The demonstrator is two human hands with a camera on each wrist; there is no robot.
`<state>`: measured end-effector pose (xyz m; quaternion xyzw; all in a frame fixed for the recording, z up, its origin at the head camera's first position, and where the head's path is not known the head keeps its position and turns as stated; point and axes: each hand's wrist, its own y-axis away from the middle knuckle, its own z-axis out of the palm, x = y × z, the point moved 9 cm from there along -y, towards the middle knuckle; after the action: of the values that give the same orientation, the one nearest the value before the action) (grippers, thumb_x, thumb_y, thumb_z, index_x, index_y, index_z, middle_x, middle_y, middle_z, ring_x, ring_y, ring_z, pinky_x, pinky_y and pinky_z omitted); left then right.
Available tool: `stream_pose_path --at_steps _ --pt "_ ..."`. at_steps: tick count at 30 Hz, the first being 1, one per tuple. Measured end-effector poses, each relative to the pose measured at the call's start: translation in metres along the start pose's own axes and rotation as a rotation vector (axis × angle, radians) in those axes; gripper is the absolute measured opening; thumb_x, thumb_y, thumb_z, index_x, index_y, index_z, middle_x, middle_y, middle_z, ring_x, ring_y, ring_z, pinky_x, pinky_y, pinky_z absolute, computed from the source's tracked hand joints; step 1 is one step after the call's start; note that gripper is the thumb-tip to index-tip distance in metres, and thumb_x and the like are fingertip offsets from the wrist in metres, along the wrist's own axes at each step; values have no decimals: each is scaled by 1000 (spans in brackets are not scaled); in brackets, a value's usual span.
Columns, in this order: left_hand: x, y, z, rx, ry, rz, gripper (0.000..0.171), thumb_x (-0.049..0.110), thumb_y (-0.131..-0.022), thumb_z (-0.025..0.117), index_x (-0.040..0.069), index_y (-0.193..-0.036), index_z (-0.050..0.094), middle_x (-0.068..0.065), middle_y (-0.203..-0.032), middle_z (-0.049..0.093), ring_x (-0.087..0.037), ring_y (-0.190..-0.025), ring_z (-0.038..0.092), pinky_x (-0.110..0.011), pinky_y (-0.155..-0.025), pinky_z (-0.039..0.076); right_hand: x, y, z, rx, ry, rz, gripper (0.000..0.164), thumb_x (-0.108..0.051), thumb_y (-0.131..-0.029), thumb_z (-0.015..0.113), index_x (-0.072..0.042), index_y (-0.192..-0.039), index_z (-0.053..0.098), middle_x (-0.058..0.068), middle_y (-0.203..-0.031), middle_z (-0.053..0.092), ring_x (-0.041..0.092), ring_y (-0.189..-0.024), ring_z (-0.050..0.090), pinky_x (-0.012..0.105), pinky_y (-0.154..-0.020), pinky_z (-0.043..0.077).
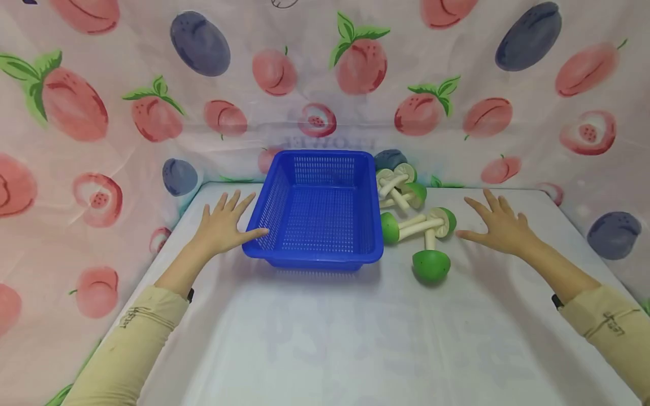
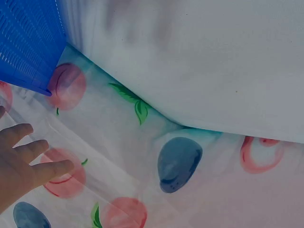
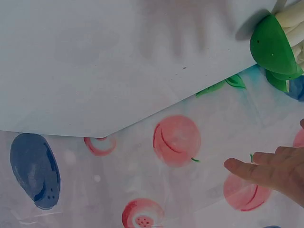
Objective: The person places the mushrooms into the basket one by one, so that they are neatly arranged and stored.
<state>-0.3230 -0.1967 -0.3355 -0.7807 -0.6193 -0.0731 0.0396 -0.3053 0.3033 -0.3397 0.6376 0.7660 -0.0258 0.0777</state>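
Observation:
A blue perforated plastic basket [image 1: 325,256] stands on the white table, and its inside shows no contents. My left hand [image 1: 223,225] is held with fingers spread at the basket's left side, the thumb overlapping its rim in the head view. To the right of the basket lie several toy mushrooms with green caps and white stems; the nearest mushroom [image 1: 431,265] has its cap toward me. My right hand [image 1: 500,226], fingers spread and holding nothing, hovers to the right of these mushrooms. In the right wrist view, a green mushroom cap [image 3: 273,47] shows at the upper right.
A fruit-print cloth [image 1: 228,152] hangs as a wall behind the table and along both sides. More mushrooms [image 1: 401,189] are piled by the basket's far right corner, close to the back edge. The white tabletop [image 1: 325,338] stretches toward me in front of the basket.

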Motion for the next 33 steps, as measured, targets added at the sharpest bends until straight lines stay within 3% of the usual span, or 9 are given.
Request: stream_pose_path --at_steps 6,16,21,28,33 --pt "5 1 -6 48 21 29 93 71 -82 46 18 -152 15 -23 -156 16 -45 -143 10 -68 -111 4 2 0 -2 21 19 -11 85 -54 -85 59 -4 -144 26 36 -149 12 61 -131 15 81 -90 24" --pt "4 0 -21 229 87 81 73 50 -89 56 7 -145 35 -25 -144 41 -45 -131 39 -61 -104 34 5 -3 -10 107 -6 -43 66 -33 -88 62 4 -137 36 41 -140 25 60 -124 28 77 -83 36" --pt "6 -1 -22 230 108 81 66 44 -91 56 7 -143 38 -24 -143 43 -46 -129 41 -63 -100 37 6 -1 -7 92 -11 -43 65 -28 -88 63 6 -136 36 41 -138 27 62 -119 33 75 -84 37" --pt "11 -2 -24 258 107 89 55 36 -93 56 3 -136 48 -24 -137 50 -44 -124 46 -61 -97 41 1 4 -13 175 -8 -96 52 -20 -86 64 7 -128 48 35 -129 44 54 -113 46 68 -86 41" --pt "15 -2 -25 254 116 88 48 34 -93 55 2 -129 55 -23 -132 55 -43 -123 49 -59 -98 42 -3 4 -10 153 -17 -129 50 -19 -86 65 7 -126 51 34 -126 49 50 -113 49 65 -89 43"
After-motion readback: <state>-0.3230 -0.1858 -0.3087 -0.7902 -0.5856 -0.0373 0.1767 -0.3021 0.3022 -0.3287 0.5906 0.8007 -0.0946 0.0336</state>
